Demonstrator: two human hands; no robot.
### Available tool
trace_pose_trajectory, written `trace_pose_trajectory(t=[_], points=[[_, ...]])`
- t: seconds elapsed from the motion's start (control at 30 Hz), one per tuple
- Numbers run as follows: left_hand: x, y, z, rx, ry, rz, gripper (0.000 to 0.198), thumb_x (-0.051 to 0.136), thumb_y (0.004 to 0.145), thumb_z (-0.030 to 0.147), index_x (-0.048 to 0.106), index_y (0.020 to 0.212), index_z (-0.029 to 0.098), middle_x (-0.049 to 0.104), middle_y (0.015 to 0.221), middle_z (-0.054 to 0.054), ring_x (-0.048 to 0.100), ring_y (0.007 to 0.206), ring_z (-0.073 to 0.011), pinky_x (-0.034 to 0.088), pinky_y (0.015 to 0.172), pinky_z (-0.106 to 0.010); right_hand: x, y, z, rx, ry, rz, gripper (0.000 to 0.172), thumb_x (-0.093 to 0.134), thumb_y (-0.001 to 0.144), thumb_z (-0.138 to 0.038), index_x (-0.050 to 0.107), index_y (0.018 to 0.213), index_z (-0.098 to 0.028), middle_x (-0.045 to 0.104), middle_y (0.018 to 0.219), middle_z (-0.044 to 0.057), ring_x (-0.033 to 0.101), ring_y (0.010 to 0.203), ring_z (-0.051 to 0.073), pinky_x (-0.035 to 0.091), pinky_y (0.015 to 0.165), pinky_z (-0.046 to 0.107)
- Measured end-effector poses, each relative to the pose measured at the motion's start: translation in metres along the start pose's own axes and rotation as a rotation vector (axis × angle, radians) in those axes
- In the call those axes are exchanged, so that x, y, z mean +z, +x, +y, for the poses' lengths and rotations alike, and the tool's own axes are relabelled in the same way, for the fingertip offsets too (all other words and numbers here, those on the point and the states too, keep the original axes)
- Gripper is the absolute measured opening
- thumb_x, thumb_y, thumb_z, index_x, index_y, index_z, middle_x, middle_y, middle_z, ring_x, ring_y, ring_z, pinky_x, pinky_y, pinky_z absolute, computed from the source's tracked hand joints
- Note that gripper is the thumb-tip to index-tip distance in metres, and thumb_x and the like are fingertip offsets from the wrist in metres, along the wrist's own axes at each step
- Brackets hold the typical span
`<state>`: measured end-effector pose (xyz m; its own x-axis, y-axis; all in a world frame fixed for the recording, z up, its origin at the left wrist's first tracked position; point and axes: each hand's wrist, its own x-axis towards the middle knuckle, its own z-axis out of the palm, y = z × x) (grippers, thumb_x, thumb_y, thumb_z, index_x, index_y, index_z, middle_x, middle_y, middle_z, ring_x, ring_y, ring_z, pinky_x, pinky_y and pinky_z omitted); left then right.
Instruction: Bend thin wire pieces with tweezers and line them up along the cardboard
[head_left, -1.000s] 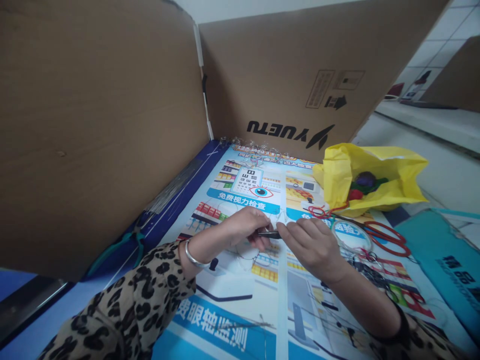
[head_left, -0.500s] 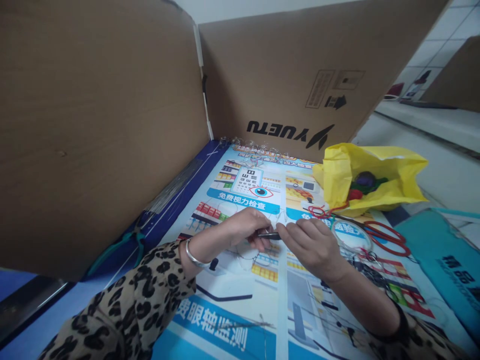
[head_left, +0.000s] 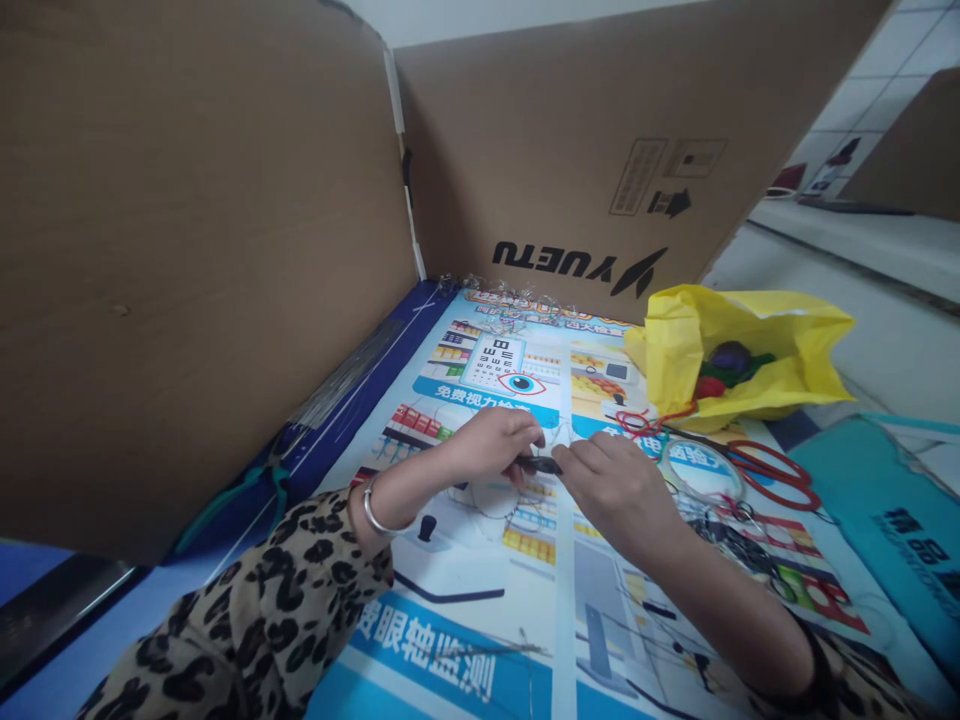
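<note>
My left hand [head_left: 491,443] and my right hand [head_left: 619,485] meet over a printed poster [head_left: 480,600] on the table. Both pinch a small dark object [head_left: 541,465] held between the fingertips, and a thin wire loop [head_left: 487,505] hangs below my left hand. The left wrist wears a silver bangle [head_left: 373,510]. Both arms are in leopard-print sleeves.
Tall cardboard panels [head_left: 187,230] wall the left and back. A yellow plastic bag [head_left: 739,355] with coloured items sits at the back right. Red and clear rings [head_left: 750,470] lie right of my hands. Teal pliers [head_left: 251,490] rest at the left edge. A teal bag [head_left: 892,530] is at the right.
Both hands have shifted slightly up and away from me, still pinching the dark object together. Nothing else moved.
</note>
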<state>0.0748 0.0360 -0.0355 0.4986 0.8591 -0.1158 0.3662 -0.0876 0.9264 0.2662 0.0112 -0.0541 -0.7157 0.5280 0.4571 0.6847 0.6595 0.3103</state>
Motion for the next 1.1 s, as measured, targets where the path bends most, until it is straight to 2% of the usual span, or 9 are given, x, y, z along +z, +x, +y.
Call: trace_pose_trajectory(t=[0.17, 0.37, 0.5, 0.73, 0.83, 0.93, 1.03, 1.1], points=[[-0.004, -0.002, 0.001, 0.122, 0.155, -0.039, 0.025, 0.037, 0.087, 0.031, 0.055, 0.081, 0.015, 0.056, 0.077, 0.001, 0.057, 0.049, -0.0053, 0.042, 0.051, -0.017, 0.002, 0.003, -0.003, 0.163, 0.166, -0.138, 0.019, 0.05, 0.084, -0.031, 0.061, 0.073, -0.019, 0.059, 0.066, 0.002, 0.05, 0.068, 0.016, 0.032, 0.064, 0.029], [-0.007, -0.004, 0.005, 0.197, 0.357, -0.049, 0.026, 0.035, 0.089, 0.029, 0.057, 0.085, 0.016, 0.061, 0.071, 0.002, 0.058, 0.06, -0.0084, 0.042, 0.065, -0.02, 0.0, 0.006, -0.002, 0.319, 0.35, -0.363, 0.027, 0.044, 0.085, -0.04, 0.065, 0.083, -0.024, 0.065, 0.075, 0.003, 0.058, 0.074, 0.018, 0.036, 0.061, 0.026], [-0.005, -0.006, 0.009, 0.213, 0.469, -0.054, 0.026, 0.034, 0.089, 0.026, 0.058, 0.086, 0.016, 0.063, 0.071, 0.001, 0.058, 0.065, -0.0101, 0.04, 0.066, -0.02, -0.004, 0.008, 0.0, 0.373, 0.471, -0.44, 0.028, 0.044, 0.084, -0.041, 0.067, 0.088, -0.025, 0.067, 0.08, 0.003, 0.059, 0.075, 0.017, 0.039, 0.062, 0.026], [-0.003, -0.006, 0.009, 0.277, 0.64, -0.073, 0.025, 0.035, 0.086, 0.018, 0.059, 0.08, 0.016, 0.064, 0.075, 0.0, 0.057, 0.068, -0.0119, 0.038, 0.062, -0.02, -0.001, 0.007, 0.003, 0.359, 0.558, -0.464, 0.023, 0.049, 0.081, -0.037, 0.067, 0.09, -0.026, 0.068, 0.08, 0.002, 0.06, 0.073, 0.016, 0.041, 0.062, 0.024], [-0.005, -0.004, 0.004, 0.285, 0.673, -0.072, 0.023, 0.036, 0.084, 0.016, 0.059, 0.079, 0.017, 0.064, 0.079, -0.001, 0.056, 0.07, -0.012, 0.037, 0.062, -0.02, 0.004, 0.005, 0.005, 0.325, 0.534, -0.428, 0.022, 0.05, 0.081, -0.034, 0.066, 0.093, -0.027, 0.067, 0.082, 0.002, 0.06, 0.075, 0.017, 0.041, 0.062, 0.025], [-0.01, -0.001, -0.002, 0.26, 0.676, 0.01, 0.023, 0.038, 0.085, 0.02, 0.061, 0.083, 0.018, 0.065, 0.081, -0.001, 0.056, 0.073, -0.0131, 0.037, 0.064, -0.021, 0.009, 0.003, 0.009, 0.316, 0.488, -0.396, 0.023, 0.05, 0.08, -0.035, 0.065, 0.095, -0.026, 0.066, 0.083, 0.003, 0.06, 0.078, 0.018, 0.041, 0.062, 0.025], [-0.017, 0.002, -0.008, 0.262, 0.655, 0.092, 0.027, 0.038, 0.086, 0.024, 0.063, 0.08, 0.017, 0.065, 0.081, -0.003, 0.055, 0.076, -0.0139, 0.037, 0.066, -0.021, 0.013, 0.002, 0.015, 0.387, 0.482, -0.395, 0.025, 0.048, 0.081, -0.039, 0.065, 0.088, -0.023, 0.065, 0.082, 0.003, 0.059, 0.078, 0.017, 0.041, 0.063, 0.025], [-0.019, 0.003, -0.009, 0.292, 0.66, 0.097, 0.027, 0.039, 0.086, 0.023, 0.063, 0.076, 0.016, 0.064, 0.079, -0.003, 0.054, 0.076, -0.0139, 0.037, 0.068, -0.021, 0.014, 0.002, 0.017, 0.439, 0.489, -0.382, 0.026, 0.046, 0.082, -0.041, 0.064, 0.084, -0.022, 0.064, 0.081, 0.003, 0.058, 0.077, 0.017, 0.04, 0.063, 0.025]])
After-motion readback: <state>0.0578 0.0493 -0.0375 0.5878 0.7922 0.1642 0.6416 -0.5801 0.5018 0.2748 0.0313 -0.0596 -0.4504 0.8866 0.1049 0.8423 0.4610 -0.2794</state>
